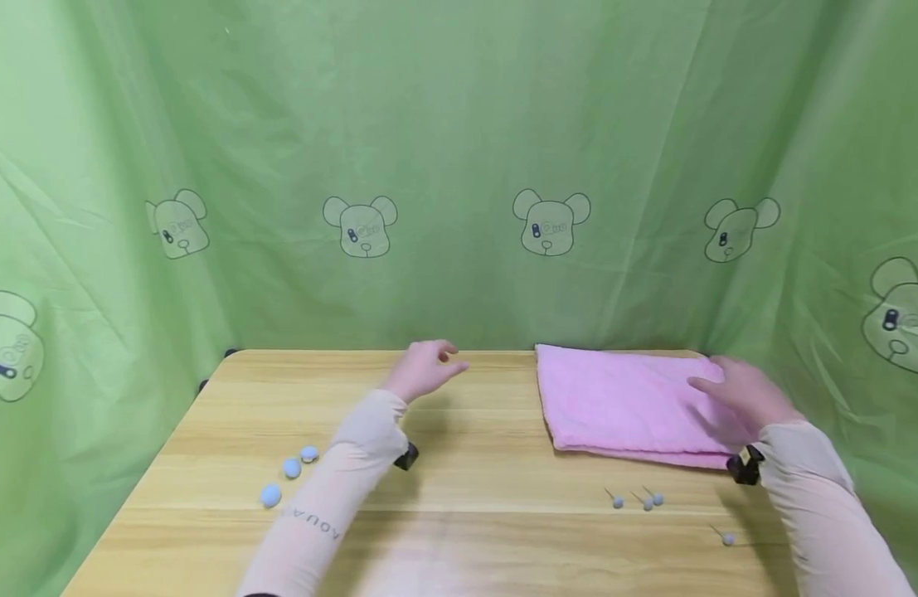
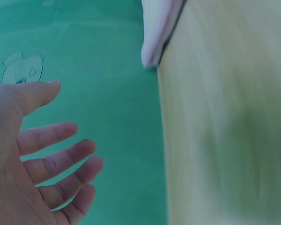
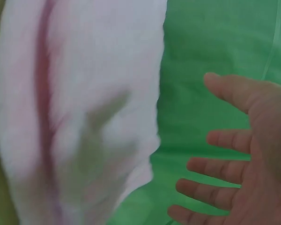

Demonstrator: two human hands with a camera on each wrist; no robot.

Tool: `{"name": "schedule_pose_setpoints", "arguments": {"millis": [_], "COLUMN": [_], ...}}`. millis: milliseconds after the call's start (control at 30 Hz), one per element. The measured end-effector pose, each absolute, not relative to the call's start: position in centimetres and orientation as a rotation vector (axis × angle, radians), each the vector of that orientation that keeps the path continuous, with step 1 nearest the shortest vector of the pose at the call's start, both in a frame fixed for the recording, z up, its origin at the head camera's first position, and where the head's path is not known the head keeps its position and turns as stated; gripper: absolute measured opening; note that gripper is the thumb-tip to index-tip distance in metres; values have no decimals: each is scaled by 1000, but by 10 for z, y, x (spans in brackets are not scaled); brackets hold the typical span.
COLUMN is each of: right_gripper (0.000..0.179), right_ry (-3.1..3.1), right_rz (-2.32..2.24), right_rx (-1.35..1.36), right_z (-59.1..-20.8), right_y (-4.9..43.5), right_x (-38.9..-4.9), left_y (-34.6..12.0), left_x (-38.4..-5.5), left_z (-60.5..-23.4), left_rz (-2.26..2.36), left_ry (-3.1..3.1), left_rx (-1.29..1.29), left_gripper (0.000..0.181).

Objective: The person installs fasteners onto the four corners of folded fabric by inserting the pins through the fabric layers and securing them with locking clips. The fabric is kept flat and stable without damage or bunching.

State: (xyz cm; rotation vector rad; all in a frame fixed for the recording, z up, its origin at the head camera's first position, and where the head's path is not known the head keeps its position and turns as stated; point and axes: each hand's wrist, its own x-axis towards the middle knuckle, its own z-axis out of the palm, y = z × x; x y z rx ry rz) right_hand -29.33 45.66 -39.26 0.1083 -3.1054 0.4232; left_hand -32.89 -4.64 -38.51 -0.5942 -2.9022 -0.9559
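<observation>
A folded pink towel lies on the right side of the wooden table, its far edge near the table's back. My right hand hovers above the towel's right end, with fingers spread and nothing held; in the right wrist view a shadow falls on the cloth. My left hand is in the air near the table's back edge, left of the towel. Its loosely bent fingers hold nothing in the left wrist view. There the towel's corner shows at the top, apart from the hand.
Several pins with pale blue round heads lie in front of the towel. On the left, blue balls sit in a slanting row beside my left forearm. A green curtain with bear faces hangs around the wooden table.
</observation>
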Motion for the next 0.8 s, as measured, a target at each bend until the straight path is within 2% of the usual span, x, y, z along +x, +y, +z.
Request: {"name": "schedule_pose_setpoints", "arguments": {"millis": [300,600,800], "right_gripper": [77,65,67], "right_ry": [-3114,-3218,-3193], "right_rz": [313,407,423], "right_rx": [68,-36,-25], "right_z": [-420,-434,-444], "right_y": [492,505,504], "right_x": [-290,-288,-291], "left_y": [12,70,94], "left_x": [-326,-316,-300], "left_z": [-418,-447,-450], "left_rz": [-1279,-1668,-1970], "left_ry": [-2892,-3017,-2918], "left_rx": [-493,-304,-129], "left_gripper": [45,46,31]}}
